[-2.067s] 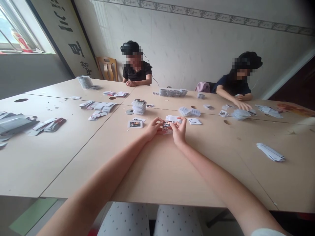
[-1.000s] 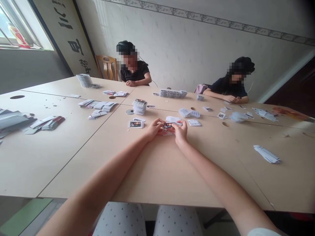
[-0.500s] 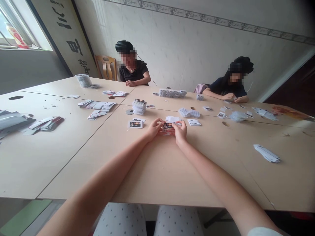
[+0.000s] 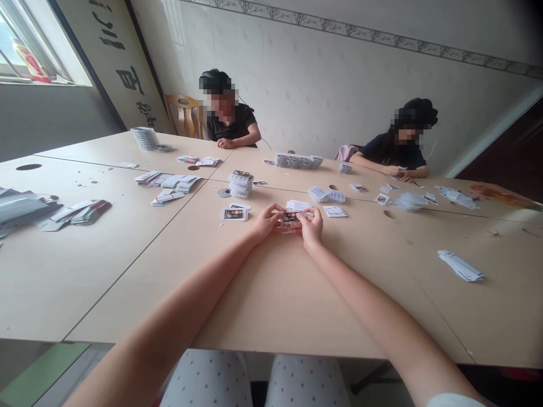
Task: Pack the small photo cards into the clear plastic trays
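Note:
Between my two hands is a small card with a dark printed picture (image 4: 291,217), held just above the table. My left hand (image 4: 268,221) is closed on its left edge. My right hand (image 4: 311,226) grips the right side, thumb on top of the print. Something clear or pale shows under the card, too small to make out. Just beyond my hands lie white slips (image 4: 297,205). Left of them is a pile of printed cards (image 4: 235,213), with a stack of clear plastic cases (image 4: 240,185) behind it. To the right sits a small stack of white cards (image 4: 335,211).
Two people sit across the table (image 4: 271,305). Clear plastic trays (image 4: 326,195) and a row of stacked packs (image 4: 298,161) stand ahead. Piles of paper pieces (image 4: 167,183) lie left; a bundle of white strips (image 4: 460,266) lies right. Table holes include one (image 4: 388,214) at right.
My hands and the card stay almost in place. Across the table, the right-hand person's hands have shifted slightly. The view has moved very little.

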Demonstrator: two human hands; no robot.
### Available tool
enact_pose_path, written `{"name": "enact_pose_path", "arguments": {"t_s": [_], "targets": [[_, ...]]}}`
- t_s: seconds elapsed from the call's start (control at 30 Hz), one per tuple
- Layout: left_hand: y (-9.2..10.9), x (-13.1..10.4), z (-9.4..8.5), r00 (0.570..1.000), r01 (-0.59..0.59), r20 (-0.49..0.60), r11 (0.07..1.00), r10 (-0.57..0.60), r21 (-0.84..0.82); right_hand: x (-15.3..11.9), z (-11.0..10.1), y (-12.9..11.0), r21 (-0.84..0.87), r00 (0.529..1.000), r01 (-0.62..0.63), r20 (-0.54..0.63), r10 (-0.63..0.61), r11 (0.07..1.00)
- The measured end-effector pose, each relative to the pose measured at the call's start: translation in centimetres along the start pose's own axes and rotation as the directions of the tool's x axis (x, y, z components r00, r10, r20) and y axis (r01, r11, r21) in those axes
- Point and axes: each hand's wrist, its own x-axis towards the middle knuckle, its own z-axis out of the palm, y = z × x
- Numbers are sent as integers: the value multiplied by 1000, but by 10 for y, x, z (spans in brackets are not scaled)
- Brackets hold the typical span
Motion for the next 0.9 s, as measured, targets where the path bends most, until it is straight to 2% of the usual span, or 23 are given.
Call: {"name": "enact_pose_path", "arguments": {"t_s": [0.9], "targets": [[1, -1, 0, 1000, -16, 14, 1000, 16, -12, 2, 0, 5, -63, 999, 44, -8, -45, 997]]}}
